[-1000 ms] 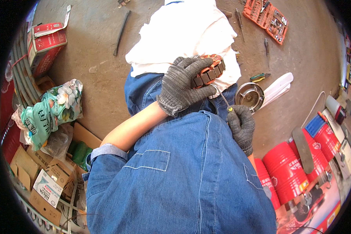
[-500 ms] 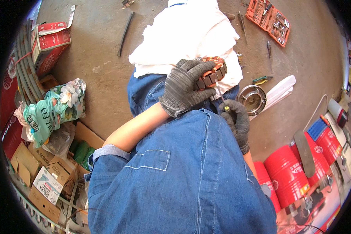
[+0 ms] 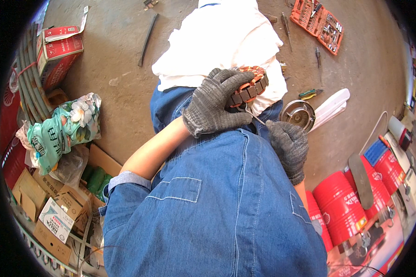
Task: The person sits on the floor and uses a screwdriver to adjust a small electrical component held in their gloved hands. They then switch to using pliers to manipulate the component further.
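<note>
My left hand (image 3: 212,102), in a dark grey knit glove, is wrapped round a motor stator (image 3: 249,92) with copper windings and dark core blocks. The stator rests tilted on the white cloth (image 3: 217,46) over my lap. My gloved right hand (image 3: 289,147) is closed just below and to the right of it. From its fingers a thin pale shaft (image 3: 260,120), like that of a screwdriver, points up and left toward the stator's lower edge. The handle is hidden inside the fist. A pale looped lead (image 3: 247,109) hangs at that edge, close to the shaft's tip.
A round metal motor housing (image 3: 298,115) and white fan blades (image 3: 330,108) lie right of my knee. Beyond are pliers (image 3: 310,94) and an orange socket set (image 3: 316,25). Red drums (image 3: 339,207) stand at right; cartons (image 3: 58,219) and a green bag (image 3: 62,131) at left.
My right hand has moved down and right, drawing the shaft lower on the stator. The yellow-green part seen at its fingers is now covered. My left hand has shifted slightly left, still holding the stator.
</note>
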Available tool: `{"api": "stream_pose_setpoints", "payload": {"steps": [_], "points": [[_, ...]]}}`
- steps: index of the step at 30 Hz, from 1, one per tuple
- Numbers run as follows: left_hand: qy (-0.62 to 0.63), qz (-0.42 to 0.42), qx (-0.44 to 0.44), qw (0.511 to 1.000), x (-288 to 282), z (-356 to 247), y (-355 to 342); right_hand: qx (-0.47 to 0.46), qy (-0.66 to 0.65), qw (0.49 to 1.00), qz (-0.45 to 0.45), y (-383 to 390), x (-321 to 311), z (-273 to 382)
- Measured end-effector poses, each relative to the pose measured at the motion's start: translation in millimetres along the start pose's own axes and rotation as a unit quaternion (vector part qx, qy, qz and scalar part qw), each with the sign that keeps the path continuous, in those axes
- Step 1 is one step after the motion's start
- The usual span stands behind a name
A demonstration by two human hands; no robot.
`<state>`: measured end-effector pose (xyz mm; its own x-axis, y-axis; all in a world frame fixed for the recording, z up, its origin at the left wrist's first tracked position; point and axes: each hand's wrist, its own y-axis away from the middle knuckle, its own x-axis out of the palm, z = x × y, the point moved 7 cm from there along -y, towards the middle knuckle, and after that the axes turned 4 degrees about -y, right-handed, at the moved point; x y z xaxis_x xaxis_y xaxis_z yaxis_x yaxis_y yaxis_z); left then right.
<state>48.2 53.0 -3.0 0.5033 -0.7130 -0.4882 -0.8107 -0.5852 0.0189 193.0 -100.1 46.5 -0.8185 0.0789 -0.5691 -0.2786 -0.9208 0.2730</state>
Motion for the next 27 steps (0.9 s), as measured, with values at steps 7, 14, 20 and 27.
{"api": "stream_pose_setpoints", "payload": {"steps": [7, 14, 20, 27], "points": [[0.013, -0.037, 0.004, 0.999, 1, 4, 0, 0.001, 0.040, 0.999, -0.012, 5, 6, -8], [0.002, -0.041, 0.009, 0.999, 4, 8, 1, 0.057, -0.017, 0.998, -0.009, 14, 19, -29], [0.026, -0.059, -0.002, 0.998, 2, 10, 2, 0.061, -0.041, 0.997, -0.022, 15, 28, -26], [-0.010, -0.073, -0.003, 0.997, 1, 11, -1, -0.072, 0.097, 0.992, -0.037, 0, 38, -13]]}}
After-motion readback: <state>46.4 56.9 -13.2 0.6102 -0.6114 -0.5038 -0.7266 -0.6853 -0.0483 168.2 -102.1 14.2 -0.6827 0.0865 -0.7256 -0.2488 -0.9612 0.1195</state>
